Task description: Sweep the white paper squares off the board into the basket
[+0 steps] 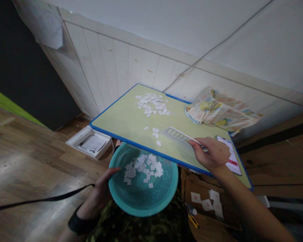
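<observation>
My left hand (101, 191) grips the rim of a teal mesh basket (141, 198), held just below the near edge of a small green table with a blue border (121, 117). Several white paper pieces (142, 168) lie in the basket. My right hand (212, 154) is closed on the handle of a flat white scraper-like tool (178, 135) that rests on the tabletop. A few loose white pieces (155, 131) lie just left of the tool. A larger heap of white pieces (153, 104) sits at the far side of the table.
A phone (231, 156) with a lit screen lies on the table's right end. A patterned cloth bundle (219, 111) sits against the wall. An open white box (89, 143) lies on the wooden floor. A cardboard box with white slips (209, 201) stands under the table.
</observation>
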`<state>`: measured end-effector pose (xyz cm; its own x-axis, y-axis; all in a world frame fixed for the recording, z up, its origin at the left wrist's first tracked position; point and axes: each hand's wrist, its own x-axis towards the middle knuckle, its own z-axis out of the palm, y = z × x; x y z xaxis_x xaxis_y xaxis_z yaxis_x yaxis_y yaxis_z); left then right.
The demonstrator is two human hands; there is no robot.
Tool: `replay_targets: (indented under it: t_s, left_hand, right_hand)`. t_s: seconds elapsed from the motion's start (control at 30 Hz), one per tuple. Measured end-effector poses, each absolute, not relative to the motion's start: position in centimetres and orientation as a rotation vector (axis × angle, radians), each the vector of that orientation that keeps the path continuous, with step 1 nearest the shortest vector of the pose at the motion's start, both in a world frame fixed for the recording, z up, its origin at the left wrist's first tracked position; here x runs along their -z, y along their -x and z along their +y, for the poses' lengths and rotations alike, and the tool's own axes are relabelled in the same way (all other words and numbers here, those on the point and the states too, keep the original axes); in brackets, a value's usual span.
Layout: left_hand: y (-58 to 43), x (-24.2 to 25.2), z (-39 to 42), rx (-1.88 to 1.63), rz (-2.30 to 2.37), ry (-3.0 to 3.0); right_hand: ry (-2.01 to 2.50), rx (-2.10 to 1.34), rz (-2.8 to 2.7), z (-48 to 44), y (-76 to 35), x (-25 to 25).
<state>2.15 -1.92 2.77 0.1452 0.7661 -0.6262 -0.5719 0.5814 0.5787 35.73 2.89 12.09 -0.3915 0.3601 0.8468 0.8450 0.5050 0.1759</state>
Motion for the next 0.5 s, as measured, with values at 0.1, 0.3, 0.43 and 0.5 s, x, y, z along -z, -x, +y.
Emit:
replay_targets:
  t_s: [0.1, 0.3, 0.43, 0.5]
  left_hand:
    - [-2.2, -2.8, -1.9, -0.988, 1.056, -0.240]
    - [-2.1, -2.8, -1.8, -0.963, 1.031, -0.218]
    - [-2.3, -3.1, -1.8, -0.945, 1.018, -0.219]
    - [-2.4, -3.2, -1.9, -0.953, 1.008, -0.228]
  right_hand:
    - [0.976, 0.769, -1.994, 2.8, -35.6, -11.9]
    - [1.001, 0.847, -1.993, 2.3, -35.3, -12.1]
    - [0.897, 0.742, -2.083, 1.9, -35.1, -12.0]
    - [0.873, 0.691, -2.108, 1.3, -35.1, -11.9]
